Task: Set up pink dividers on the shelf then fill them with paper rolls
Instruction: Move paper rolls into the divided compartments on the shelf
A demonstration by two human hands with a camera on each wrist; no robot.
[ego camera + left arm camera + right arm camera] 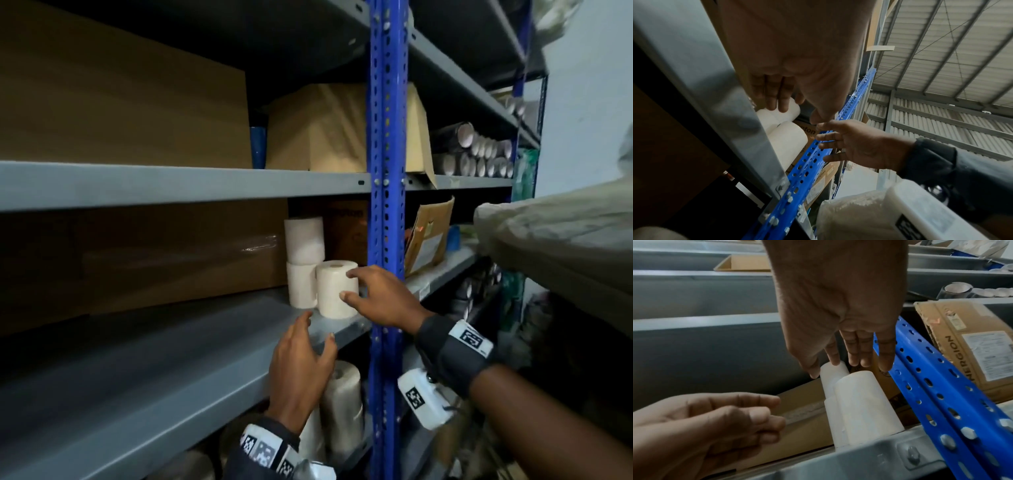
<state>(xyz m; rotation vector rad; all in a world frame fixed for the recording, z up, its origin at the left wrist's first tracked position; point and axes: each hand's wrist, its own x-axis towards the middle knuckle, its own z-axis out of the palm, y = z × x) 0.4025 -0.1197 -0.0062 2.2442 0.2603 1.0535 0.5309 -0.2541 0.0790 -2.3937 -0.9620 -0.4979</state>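
Note:
Three white paper rolls stand on the grey shelf (137,359): two stacked (304,260) at the back and one front roll (334,291) beside them. My right hand (352,286) reaches past the blue upright, fingers straight and spread, with thumb and forefinger tips at the front roll's right side. It curls round nothing. In the right wrist view the front roll (861,405) stands below the right hand's fingers (857,353). My left hand (318,329) hovers over the shelf's front edge, fingers relaxed and holding nothing. No pink divider is in view.
A large cardboard box (154,253) fills the shelf left of the rolls, and another box (346,233) stands behind them. The blue upright (387,171) divides the bays. Wrapped rolls (342,404) sit on the shelf below. A pale sack (565,240) juts in at the right.

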